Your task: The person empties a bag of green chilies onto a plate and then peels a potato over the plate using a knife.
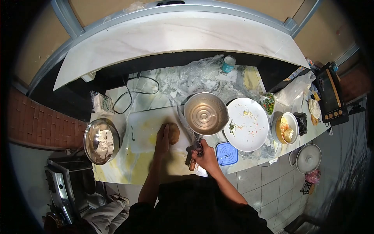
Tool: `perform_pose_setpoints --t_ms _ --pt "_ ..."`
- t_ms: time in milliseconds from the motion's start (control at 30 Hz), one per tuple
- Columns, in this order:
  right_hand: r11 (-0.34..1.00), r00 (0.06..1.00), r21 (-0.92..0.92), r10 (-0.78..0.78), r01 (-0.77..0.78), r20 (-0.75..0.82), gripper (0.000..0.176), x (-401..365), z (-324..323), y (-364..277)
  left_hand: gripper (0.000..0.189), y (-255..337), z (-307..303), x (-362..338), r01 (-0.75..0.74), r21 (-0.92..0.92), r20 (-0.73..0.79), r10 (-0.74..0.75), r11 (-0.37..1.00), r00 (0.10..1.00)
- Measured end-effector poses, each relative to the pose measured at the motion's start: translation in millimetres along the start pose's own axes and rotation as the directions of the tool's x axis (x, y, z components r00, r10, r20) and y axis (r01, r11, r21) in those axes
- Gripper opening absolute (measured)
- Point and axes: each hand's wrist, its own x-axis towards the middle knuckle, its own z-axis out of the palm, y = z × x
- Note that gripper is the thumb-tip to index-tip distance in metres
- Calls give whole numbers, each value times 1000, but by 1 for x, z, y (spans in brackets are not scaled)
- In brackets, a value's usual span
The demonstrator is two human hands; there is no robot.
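Observation:
My left hand [162,139] is around the near left side of a brown, rounded bread roll [174,133], which rests on a white cutting board [145,121]. My right hand [205,154] is closed on a knife [188,126], its long blade slanting away to the upper left between the roll and the pot. A dented metal pot [206,114] stands just beyond that hand. Beneath the hand, a wooden handle end [192,164] sticks out, seemingly the pot's. My fingers hide the knife's grip.
Right of the pot are a white plate [253,134] with food scraps, a blue lid [226,153] and a bowl of food [289,119]. A steel bowl [92,137] holding pale pieces stands left. Behind are a cable [156,82], plastic wrap [200,67] and a jar [228,63].

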Motion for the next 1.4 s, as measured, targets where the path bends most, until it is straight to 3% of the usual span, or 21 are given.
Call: perform_pose_setpoints --t_ms 67,100,167,300,367,467,533,600,667,733,800,933,967,1067,1233,1400 --pt "997 993 -32 69 -66 93 38 5 -1 -4 35 -25 -3 7 61 -117 29 -58 991 998" --pt "997 993 -31 68 -65 93 38 8 -1 -3 35 -9 0 2 60 -117 27 -57 991 998" --pt "997 997 -57 46 -43 60 37 13 3 1 37 43 10 -13 178 -187 55 -170 966 984" --pt "998 994 8 -58 59 -91 29 31 3 2 42 23 11 -15 189 -281 13 -193 941 981" --pt "997 991 23 -68 71 -115 29 45 0 2 48 5 6 -13 277 -424 111 -254 862 961" --pt "994 982 65 -75 87 -174 28 63 -7 7 52 27 4 -16 323 -269 192 -278 907 941" --pt "999 998 -23 -37 35 -54 32 65 -27 3 52 52 16 -19 373 -262 198 -329 890 923" --pt "998 992 -45 -58 53 -114 35 60 -41 19 52 68 20 -20 420 -264 190 -380 868 905" --pt "1000 965 -23 -20 14 -260 26 50 -63 34 51 76 23 -17 476 -284 389 -354 833 851" --pt "990 896 -105 -134 98 -424 24 43 -86 73 52 89 29 -19 469 -267 426 -333 842 841" --pt "991 884 -87 51 -103 -464 22 28 -123 89 52 91 36 -21 457 -246 466 -309 855 829" --pt "876 741 -365 -14 -314 -671 25 7 -168 119 53 96 56 -27 489 -245 591 -271 837 760" --pt "877 710 -336 8 -343 -704 29 5 -174 130 53 99 64 -29 473 -250 610 -242 845 754" --pt "765 657 -482 -105 -426 -747 37 6 -190 135 55 100 86 -34 483 -141 618 -305 864 725" --pt "833 587 -332 -11 -442 -809 45 16 -206 156 53 120 110 -40 477 -146 570 -320 867 756" --pt "827 652 -412 -74 -383 -755 42 18 -210 164 56 111 121 -37 515 -182 467 -387 838 795"
